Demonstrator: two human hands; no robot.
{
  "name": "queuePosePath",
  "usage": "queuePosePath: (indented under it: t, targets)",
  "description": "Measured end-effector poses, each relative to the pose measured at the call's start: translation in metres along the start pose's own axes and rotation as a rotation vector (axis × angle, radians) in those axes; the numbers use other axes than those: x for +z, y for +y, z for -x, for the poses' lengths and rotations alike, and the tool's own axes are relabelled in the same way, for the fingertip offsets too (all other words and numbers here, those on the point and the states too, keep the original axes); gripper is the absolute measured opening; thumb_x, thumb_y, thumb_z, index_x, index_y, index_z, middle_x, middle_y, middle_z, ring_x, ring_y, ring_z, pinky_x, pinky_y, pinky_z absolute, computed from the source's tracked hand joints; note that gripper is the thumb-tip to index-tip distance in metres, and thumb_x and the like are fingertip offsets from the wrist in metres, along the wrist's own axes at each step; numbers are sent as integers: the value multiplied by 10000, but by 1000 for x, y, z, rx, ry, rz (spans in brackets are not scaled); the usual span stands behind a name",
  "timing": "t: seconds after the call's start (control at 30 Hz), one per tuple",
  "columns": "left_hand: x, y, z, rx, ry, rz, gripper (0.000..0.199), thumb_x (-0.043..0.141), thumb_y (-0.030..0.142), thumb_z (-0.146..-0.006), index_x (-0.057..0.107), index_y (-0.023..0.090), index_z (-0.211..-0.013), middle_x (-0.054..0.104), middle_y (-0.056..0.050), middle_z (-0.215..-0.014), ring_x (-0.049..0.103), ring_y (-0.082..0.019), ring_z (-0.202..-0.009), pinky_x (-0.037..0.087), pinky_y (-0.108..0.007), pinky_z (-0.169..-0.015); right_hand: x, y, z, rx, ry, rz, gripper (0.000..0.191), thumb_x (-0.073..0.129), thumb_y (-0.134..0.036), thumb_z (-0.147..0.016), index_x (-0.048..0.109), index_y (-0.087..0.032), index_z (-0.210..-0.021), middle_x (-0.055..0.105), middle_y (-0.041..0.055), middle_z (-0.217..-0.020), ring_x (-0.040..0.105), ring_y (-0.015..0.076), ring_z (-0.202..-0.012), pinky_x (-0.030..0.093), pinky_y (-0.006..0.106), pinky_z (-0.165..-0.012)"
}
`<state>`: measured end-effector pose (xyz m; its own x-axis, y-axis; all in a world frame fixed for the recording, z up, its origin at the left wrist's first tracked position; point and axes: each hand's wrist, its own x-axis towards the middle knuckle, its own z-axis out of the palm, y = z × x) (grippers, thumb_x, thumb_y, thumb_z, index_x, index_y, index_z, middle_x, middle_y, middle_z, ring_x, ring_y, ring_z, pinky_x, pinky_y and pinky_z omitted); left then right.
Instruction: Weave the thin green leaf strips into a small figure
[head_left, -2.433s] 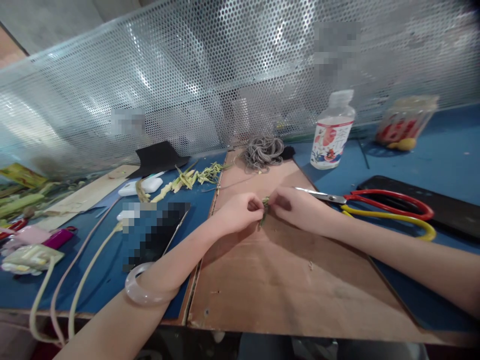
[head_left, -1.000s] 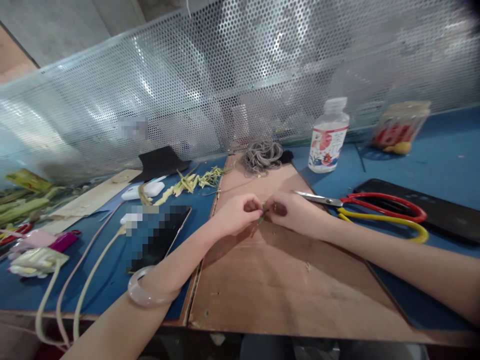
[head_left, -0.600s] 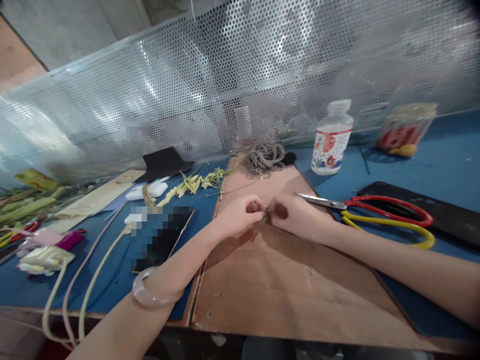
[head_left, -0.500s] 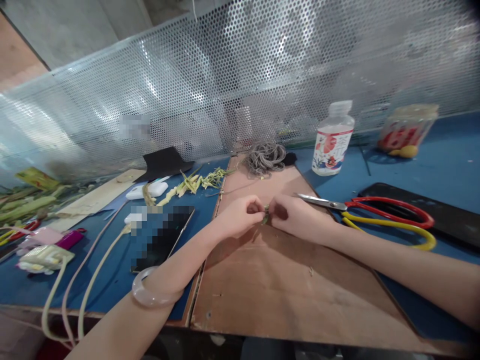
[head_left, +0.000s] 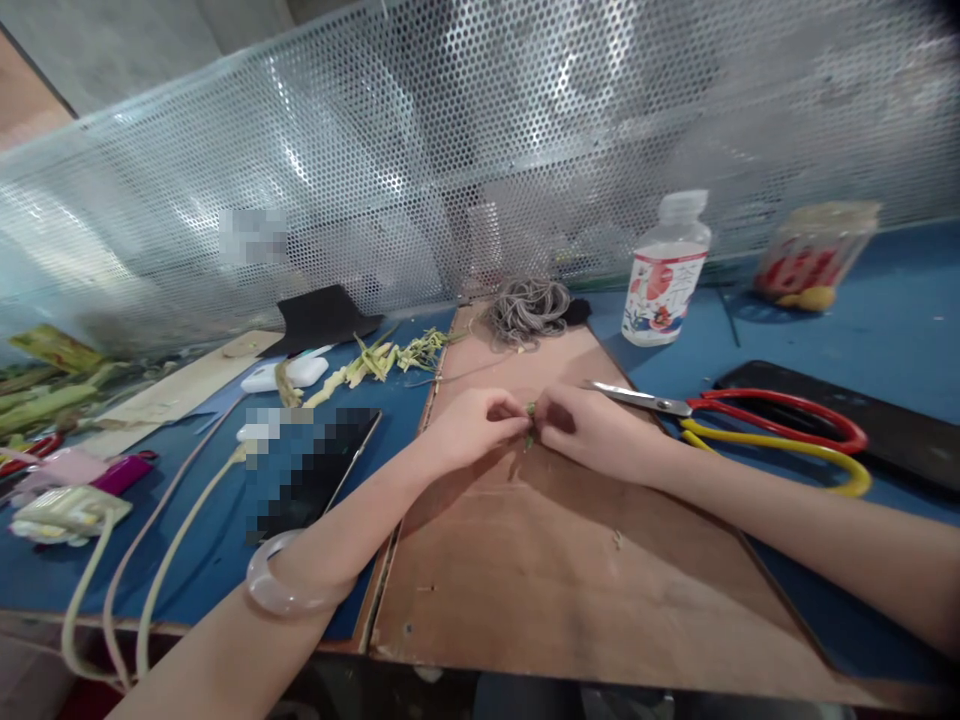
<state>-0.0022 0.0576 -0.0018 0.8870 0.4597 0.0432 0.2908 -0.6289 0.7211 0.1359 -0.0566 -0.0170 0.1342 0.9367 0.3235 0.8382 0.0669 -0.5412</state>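
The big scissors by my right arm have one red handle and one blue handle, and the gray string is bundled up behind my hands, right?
Not quite: the scissors have one red and one yellow handle, as the head view shows. The gray string is as you said.

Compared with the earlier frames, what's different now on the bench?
No clear move, grasp or release; only the view shifts slightly. The left hand and right hand still pinch the small green piece. Scissors, bottle and grey cord stayed put.
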Motion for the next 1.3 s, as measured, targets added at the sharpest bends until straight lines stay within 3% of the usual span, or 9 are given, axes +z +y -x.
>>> queuePosePath:
  t: [0.17, 0.5, 0.6, 0.7, 0.77, 0.97, 1.3]
  targets:
    - [-2, -2, 1, 2, -8, -54, 243, 507, 362, -776, 627, 154, -814, 654, -34, -773, 560, -117, -651, 406, -226, -602, -1, 2, -1, -15, -20, 6, 55, 473, -174, -737, 525, -183, -724, 571, -20, -643, 493, 110, -564, 345, 218, -532]
    - [0, 1, 2, 36, -42, -58, 161, 549, 289, -754, 618, 155, -812, 649, -25, -755, 571, -124, -688, 432, -235, -648, 1, 8, 0, -67, -24, 18, 78, 472, -183, -775, 550, -191, -769, 588, -21, -664, 508, 116, -581, 358, 226, -545]
    - [0, -2, 0, 60, 3, -83, 166, 536, 299, -760, 622, 161, -796, 640, -35, -789, 582, -132, -697, 442, -242, -648, 3, 11, -1, -86, 7, 30, 86, 473, -176, -783, 560, -183, -786, 580, -3, -688, 519, 130, -613, 382, 239, -578]
    - [0, -4, -2, 92, 105, -153, 157, 561, 292, -736, 632, 156, -765, 611, -66, -935, 586, -131, -702, 453, -255, -668, 7, 15, -4, -141, 58, 32, 86, 483, -146, -774, 566, -172, -769, 556, 42, -833, 526, 135, -689, 416, 260, -669]
    - [0, -5, -3, 106, 108, -178, 129, 574, 268, -719, 630, 151, -726, 602, -72, -976, 588, -130, -707, 455, -256, -679, 9, 17, -5, -165, 62, 12, 94, 484, -124, -765, 567, -170, -764, 528, 60, -925, 524, 128, -703, 428, 264, -691]
    - [0, -5, -4, 79, 63, -167, 142, 552, 288, -733, 619, 163, -731, 649, -32, -779, 587, -141, -693, 442, -241, -644, 11, 19, -7, -198, 47, -17, 109, 482, -89, -755, 555, -169, -743, 546, 44, -860, 529, 148, -775, 429, 271, -720]
    - [3, -8, -2, 45, 93, -189, 143, 549, 280, -719, 625, 167, -763, 655, -34, -727, 582, -136, -647, 436, -243, -612, 9, 14, -8, -168, 34, 13, 112, 488, -76, -737, 556, -163, -720, 572, 53, -868, 550, 153, -782, 428, 268, -721]
